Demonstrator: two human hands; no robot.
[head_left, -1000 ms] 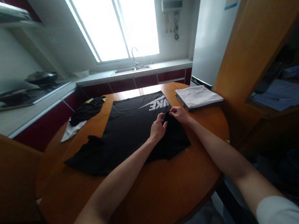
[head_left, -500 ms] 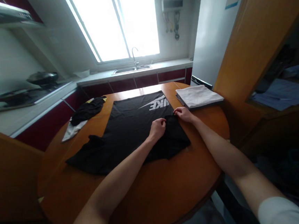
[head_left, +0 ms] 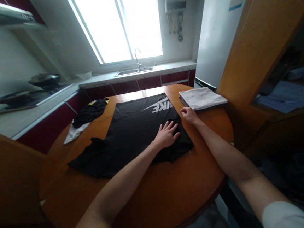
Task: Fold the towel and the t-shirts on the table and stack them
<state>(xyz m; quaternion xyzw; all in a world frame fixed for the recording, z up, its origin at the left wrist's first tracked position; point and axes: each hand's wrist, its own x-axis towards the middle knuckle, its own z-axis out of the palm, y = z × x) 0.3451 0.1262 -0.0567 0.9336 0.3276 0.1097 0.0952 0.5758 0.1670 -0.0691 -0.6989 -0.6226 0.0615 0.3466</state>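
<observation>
A black T-shirt (head_left: 132, 130) with a white printed logo lies spread on the round wooden table (head_left: 154, 199). My left hand (head_left: 167, 134) rests on the right part of the shirt, palm down with its fingers spread. Just off the shirt's right edge is my right hand (head_left: 189, 115), its fingers curled together near the cloth; whether they pinch anything is too small to tell. Beyond that hand sits a folded stack of light and dark cloth (head_left: 204, 98).
A crumpled black and white garment (head_left: 88, 114) lies at the table's left. Behind stand the counter with a sink (head_left: 134, 71), a stove with a pan (head_left: 44, 80) at the left, and a fridge (head_left: 214, 34) at the right.
My left hand has opened from a closed grip, its fingers now spread on the shirt. My right hand has shifted slightly right, away from the shirt's edge.
</observation>
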